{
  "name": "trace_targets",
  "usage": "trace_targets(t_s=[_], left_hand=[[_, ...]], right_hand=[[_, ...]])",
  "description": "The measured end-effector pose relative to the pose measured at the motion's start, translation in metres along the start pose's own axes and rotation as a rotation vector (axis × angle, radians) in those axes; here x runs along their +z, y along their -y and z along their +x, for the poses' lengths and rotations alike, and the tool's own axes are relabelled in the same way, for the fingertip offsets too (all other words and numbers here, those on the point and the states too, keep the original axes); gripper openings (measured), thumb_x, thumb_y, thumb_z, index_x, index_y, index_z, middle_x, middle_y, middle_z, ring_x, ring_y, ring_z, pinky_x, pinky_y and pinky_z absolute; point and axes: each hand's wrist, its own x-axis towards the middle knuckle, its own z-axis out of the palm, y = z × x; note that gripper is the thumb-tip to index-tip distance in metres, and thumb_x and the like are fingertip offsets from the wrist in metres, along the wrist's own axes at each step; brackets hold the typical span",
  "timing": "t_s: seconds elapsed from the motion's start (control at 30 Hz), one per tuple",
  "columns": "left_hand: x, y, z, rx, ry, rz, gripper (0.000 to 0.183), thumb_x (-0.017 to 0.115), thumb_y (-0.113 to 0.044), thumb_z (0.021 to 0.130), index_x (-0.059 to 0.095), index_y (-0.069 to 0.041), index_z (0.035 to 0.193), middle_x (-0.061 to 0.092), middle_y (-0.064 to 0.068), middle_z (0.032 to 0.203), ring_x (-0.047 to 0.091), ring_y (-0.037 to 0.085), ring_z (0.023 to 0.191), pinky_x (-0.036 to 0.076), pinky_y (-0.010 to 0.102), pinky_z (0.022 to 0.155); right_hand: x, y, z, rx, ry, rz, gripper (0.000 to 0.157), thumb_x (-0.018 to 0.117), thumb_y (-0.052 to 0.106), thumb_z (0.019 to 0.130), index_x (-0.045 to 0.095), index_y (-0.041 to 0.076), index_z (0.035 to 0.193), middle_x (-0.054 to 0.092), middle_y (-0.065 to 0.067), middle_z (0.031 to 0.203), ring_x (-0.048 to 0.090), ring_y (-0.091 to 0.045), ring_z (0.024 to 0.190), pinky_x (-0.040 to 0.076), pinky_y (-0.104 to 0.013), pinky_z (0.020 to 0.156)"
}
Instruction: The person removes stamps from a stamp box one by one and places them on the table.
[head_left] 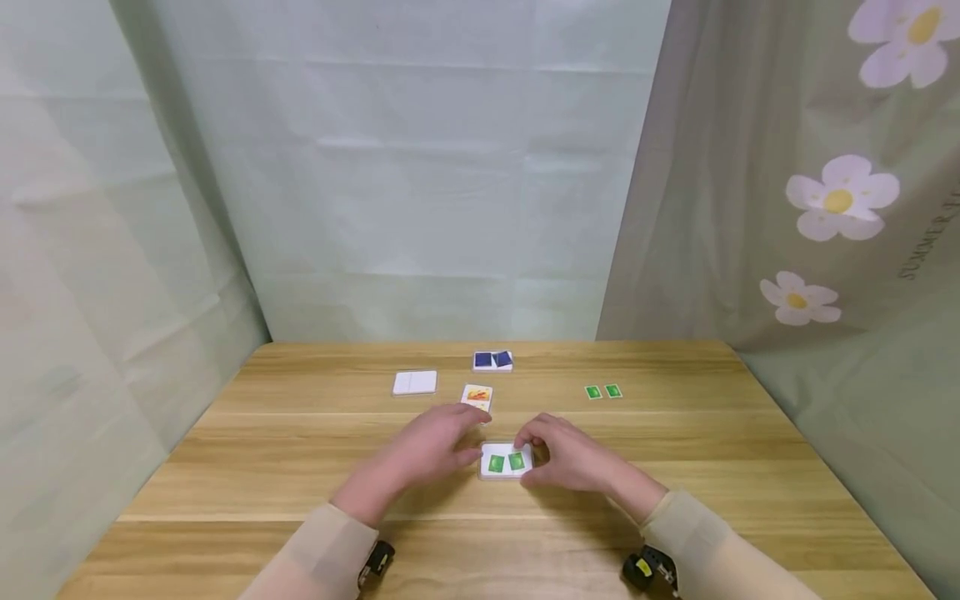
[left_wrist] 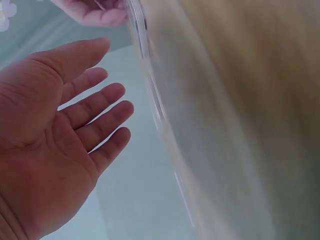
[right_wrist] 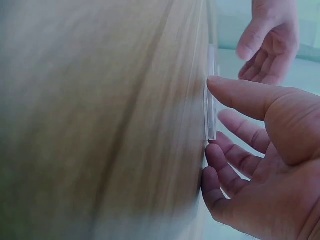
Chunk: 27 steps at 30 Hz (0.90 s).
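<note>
A clear case with a white face (head_left: 488,451) lies on the table with two small green cards (head_left: 497,463) on it. My left hand (head_left: 435,442) hovers by its left end, fingers extended and holding nothing. The left wrist view shows that palm (left_wrist: 50,125) with the fingers slightly apart. At the right end of the case is my right hand (head_left: 573,457), with its index fingertip over the right green card's top edge and its thumb near the lower corner. In the right wrist view, the thumb overlaps the edge of the case (right_wrist: 211,120), and the other bent fingers sit close to the tabletop.
Beyond the left hand lies a card with an orange picture (head_left: 477,395), partly hidden by its fingers. Farther back are a blank white case (head_left: 415,382) and another with dark blue squares (head_left: 492,360). Two more green cards (head_left: 613,391) lie back right on the wooden table (head_left: 675,433).
</note>
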Motion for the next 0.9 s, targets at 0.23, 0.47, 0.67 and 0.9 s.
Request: trace_targets(t_s=[0.23, 0.47, 0.67, 0.9], left_hand=[[0.006, -0.013, -0.002, 0.030, 0.022, -0.014, 0.052, 0.089, -0.017, 0.095, 0.069, -0.003, 0.141, 0.072, 0.014, 0.137, 0.069, 0.033, 0.125, 0.054, 0.053, 0.109], [0.010, -0.016, -0.004, -0.004, 0.085, -0.044, 0.057, 0.092, -0.022, 0.093, 0.069, -0.005, 0.142, 0.072, 0.010, 0.139, 0.068, 0.028, 0.126, 0.055, 0.048, 0.109], [0.012, -0.016, -0.003, -0.028, 0.127, -0.069, 0.058, 0.093, -0.023, 0.091, 0.070, -0.006, 0.142, 0.071, 0.007, 0.138, 0.066, 0.024, 0.123, 0.056, 0.046, 0.107], [0.014, -0.015, -0.001, -0.026, 0.143, -0.060, 0.057, 0.093, -0.022, 0.092, 0.071, -0.007, 0.142, 0.070, 0.007, 0.139, 0.066, 0.022, 0.123, 0.055, 0.044, 0.107]], right_hand=[[0.000, 0.000, -0.001, 0.009, 0.017, 0.024, 0.043, 0.096, 0.016, 0.086, 0.072, 0.013, 0.122, 0.064, 0.000, 0.121, 0.058, -0.020, 0.110, 0.051, -0.048, 0.099], [-0.001, 0.001, -0.004, 0.008, 0.022, 0.034, 0.043, 0.096, 0.016, 0.087, 0.072, 0.012, 0.122, 0.064, -0.001, 0.120, 0.058, -0.022, 0.110, 0.052, -0.045, 0.098], [-0.002, 0.001, -0.004, 0.020, 0.022, 0.053, 0.043, 0.096, 0.016, 0.087, 0.072, 0.012, 0.123, 0.064, -0.002, 0.120, 0.058, -0.021, 0.110, 0.051, -0.044, 0.098], [-0.001, 0.000, -0.004, 0.026, 0.019, 0.073, 0.045, 0.096, 0.014, 0.087, 0.072, 0.011, 0.124, 0.064, -0.003, 0.119, 0.058, -0.021, 0.109, 0.051, -0.043, 0.098]])
